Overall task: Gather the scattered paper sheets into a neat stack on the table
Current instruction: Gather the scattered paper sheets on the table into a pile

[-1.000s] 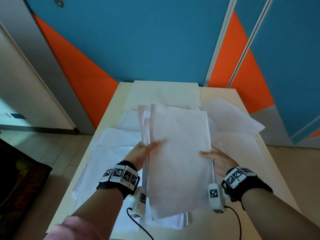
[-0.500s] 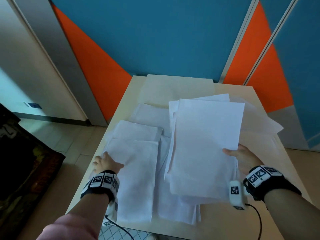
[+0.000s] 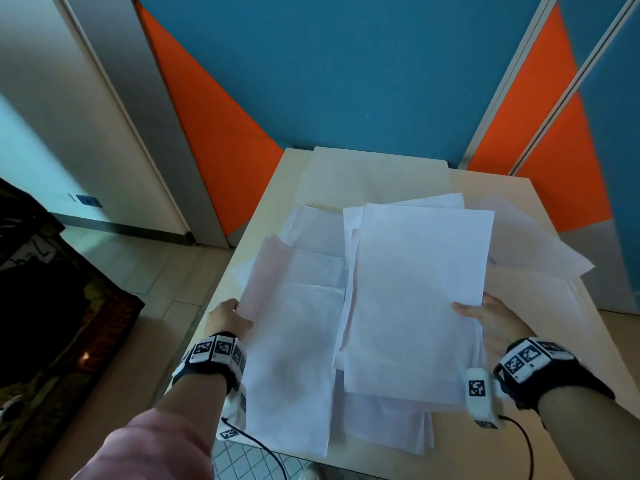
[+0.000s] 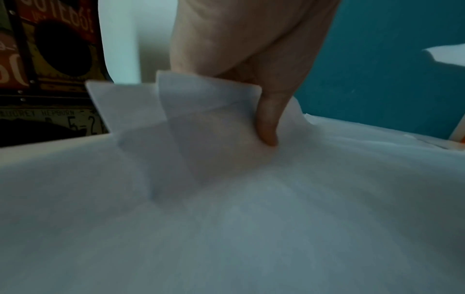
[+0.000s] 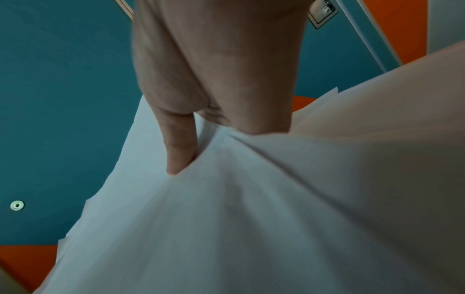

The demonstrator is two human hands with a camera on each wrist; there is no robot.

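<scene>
My right hand [image 3: 485, 320] pinches the right edge of a loose bundle of white sheets [image 3: 415, 299] held above the table [image 3: 540, 202]; its thumb [image 5: 180, 143] lies on top and the fingers are hidden beneath. My left hand [image 3: 228, 320] grips the left edge of a few white sheets [image 3: 291, 341] and lifts them off the table's left side, thumb [image 4: 268, 121] pressed on the paper [image 4: 214, 129]. More sheets [image 3: 526, 244] lie scattered flat at the right, and others [image 3: 311, 226] at the back left.
A pale sheet or folder [image 3: 374, 174] lies at the table's far end against the blue and orange wall [image 3: 346, 81]. A dark printed chest [image 3: 52, 306] stands on the floor to the left. Tiled floor [image 3: 145, 271] runs along the table's left edge.
My left hand, which half a second ago rested on the flat sheets at the left edge, now grips them and has raised their left side. The right hand keeps the bundle up.
</scene>
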